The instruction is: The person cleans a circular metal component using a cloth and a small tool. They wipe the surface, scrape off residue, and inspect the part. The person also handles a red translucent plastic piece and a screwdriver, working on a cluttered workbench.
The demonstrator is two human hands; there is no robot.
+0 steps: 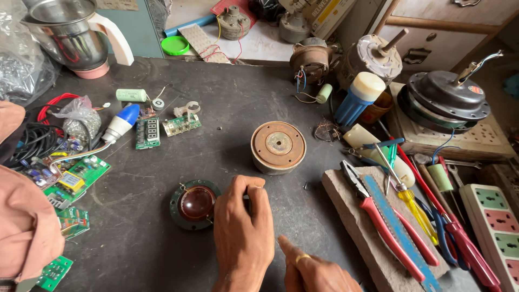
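Cataloguing, near to far: entries are given as seen from the head camera.

Right hand: cut off by the lower edge; one finger with a ring is extended over the table; whether the remaining fingers are curled cannot be told.

Left hand: laid knuckles-up just beside the green-rimmed disc with the dark red dome, fingers curled down over something at the fingertips; what is gripped, if anything, is hidden by the hand itself.

Disc position: flat on the dark table, at the near centre, apart from the rusty round housing lying beyond it.

Risk, small screw: a tiny loose part is judged likely to be swept off or lost if a wrist is dragged across the table.

Risk, dome: the thin wire at the disc's rim could be snagged or torn by the adjacent thumb.

Risk, tools: the red-handled pliers and screwdrivers on the stone slab lie close to the right forearm and could be knocked.

Circuit boards: partly covered by an orange sleeve at the left edge.

Far clutter: fan motors and a steel jar are cut off by the frame.
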